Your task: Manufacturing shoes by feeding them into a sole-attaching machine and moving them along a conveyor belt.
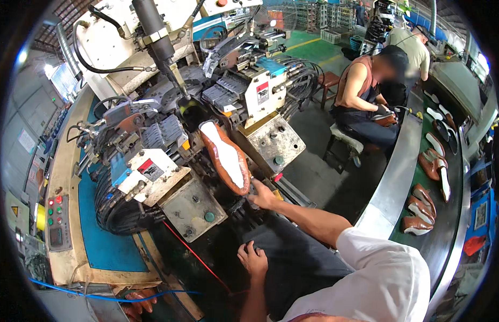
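A brown shoe upper [239,188] on its last, with a white sole side facing up, sits tilted between the two clamp blocks of a large machine [201,107]. My right hand [264,195] is at the shoe's near end, fingers closed around its edge; the fingertips are partly hidden, and something dark grey shows beside them. My left hand [253,261] is held low over my dark trousers [297,257], fingers loosely bent and apart, with nothing in it.
Left stands a control panel [58,222] with coloured buttons. Metal boxes [193,212] flank the shoe. A conveyor [391,212] on the right carries several brown shoes [419,206]. Beyond, a seated co-worker [362,96] handles a brown shoe; another person [410,48] stands farther back.
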A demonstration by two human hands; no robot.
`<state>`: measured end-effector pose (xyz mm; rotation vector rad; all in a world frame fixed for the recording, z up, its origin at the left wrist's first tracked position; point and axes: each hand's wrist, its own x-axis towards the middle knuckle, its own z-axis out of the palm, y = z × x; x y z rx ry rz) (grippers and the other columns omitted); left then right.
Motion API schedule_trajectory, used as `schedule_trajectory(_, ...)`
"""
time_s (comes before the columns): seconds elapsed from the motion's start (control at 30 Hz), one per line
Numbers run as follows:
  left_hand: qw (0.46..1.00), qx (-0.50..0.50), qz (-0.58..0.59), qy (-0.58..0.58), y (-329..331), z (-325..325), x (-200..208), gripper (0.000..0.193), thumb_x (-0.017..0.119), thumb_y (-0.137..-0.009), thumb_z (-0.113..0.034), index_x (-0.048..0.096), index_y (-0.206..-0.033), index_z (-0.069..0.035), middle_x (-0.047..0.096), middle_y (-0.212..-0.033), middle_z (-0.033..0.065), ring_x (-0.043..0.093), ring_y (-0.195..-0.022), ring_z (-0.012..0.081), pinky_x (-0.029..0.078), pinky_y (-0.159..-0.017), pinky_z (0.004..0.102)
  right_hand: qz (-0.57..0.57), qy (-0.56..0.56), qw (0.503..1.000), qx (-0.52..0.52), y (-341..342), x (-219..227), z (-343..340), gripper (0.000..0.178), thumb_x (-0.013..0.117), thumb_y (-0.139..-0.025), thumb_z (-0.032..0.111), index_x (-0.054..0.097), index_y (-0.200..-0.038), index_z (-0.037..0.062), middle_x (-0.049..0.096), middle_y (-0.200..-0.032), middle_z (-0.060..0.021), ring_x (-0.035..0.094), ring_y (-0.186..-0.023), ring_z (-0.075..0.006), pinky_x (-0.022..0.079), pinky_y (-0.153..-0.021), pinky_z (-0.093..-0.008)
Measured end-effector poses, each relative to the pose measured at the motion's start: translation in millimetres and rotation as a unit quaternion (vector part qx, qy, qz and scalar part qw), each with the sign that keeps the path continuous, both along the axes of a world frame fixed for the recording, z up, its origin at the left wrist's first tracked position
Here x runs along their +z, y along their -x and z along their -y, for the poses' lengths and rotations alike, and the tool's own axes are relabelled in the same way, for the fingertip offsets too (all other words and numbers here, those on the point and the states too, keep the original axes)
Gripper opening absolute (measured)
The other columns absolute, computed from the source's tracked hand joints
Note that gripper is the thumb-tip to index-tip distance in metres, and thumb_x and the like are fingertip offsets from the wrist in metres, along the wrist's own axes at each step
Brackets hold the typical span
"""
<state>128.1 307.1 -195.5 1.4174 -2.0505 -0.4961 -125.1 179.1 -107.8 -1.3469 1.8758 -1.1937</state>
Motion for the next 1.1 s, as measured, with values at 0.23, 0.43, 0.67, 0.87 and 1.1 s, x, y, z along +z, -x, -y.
schedule_trajectory(0.23,1.0,0.01,-0.007,0.0,0,3,3,0.039,0.07,-0.089,-0.011,0.072,-0.127,-0.008,0.06,-0.138,0.0236,0.057,-0.126,0.0468,0.048,-0.109,0.0587,0.101,-0.042,0.994,-0.021,1,-25,19,0.067,0.079,-0.085,0.027,0.064,-0.144,-0.0018,0.077,-0.121,-0.0306,0.075,-0.118,-0.0433,0.057,-0.101,-0.0489)
schedule_trajectory(0.43,0.999,0.009,0.017,-0.048,-11,0,8,0.041,0.069,-0.092,-0.006,0.068,-0.133,-0.004,0.052,-0.141,0.0236,0.052,-0.13,0.0471,0.044,-0.112,0.0608,0.107,0.045,0.993,0.008,-22,-22,9,0.069,0.075,-0.086,0.022,0.061,-0.15,-0.0001,0.073,-0.134,-0.0268,0.072,-0.123,-0.0385,0.057,-0.102,-0.046)
schedule_trajectory(0.67,1.0,-0.001,-0.018,-0.008,19,7,7,0.037,0.069,-0.088,-0.009,0.072,-0.125,-0.006,0.059,-0.136,0.0231,0.057,-0.126,0.0458,0.048,-0.109,0.0581,0.111,-0.005,0.994,-0.024,11,-43,17,0.055,0.079,-0.086,0.025,0.072,-0.134,-0.0019,0.075,-0.13,-0.0278,0.072,-0.122,-0.0435,0.056,-0.103,-0.0498)
schedule_trajectory(0.87,0.999,0.022,-0.005,-0.031,1,-2,2,0.039,0.07,-0.088,-0.008,0.07,-0.127,-0.007,0.059,-0.135,0.0223,0.056,-0.128,0.0444,0.048,-0.109,0.0576,-0.215,0.238,0.942,0.102,-12,63,-77,0.057,0.072,-0.088,0.005,0.066,-0.145,0.0022,0.063,-0.15,-0.0192,0.06,-0.14,-0.0391,0.047,-0.121,-0.0521)
schedule_trajectory(1.1,0.999,-0.033,-0.001,-0.004,24,-2,15,0.042,0.071,-0.09,-0.008,0.07,-0.131,-0.007,0.061,-0.138,0.0245,0.056,-0.13,0.0464,0.046,-0.111,0.0585,-0.469,0.223,0.854,0.034,-16,127,0,0.089,0.077,-0.087,0.026,0.043,-0.168,0.0092,0.041,-0.171,-0.0276,0.038,-0.159,-0.0496,0.037,-0.126,-0.0636)
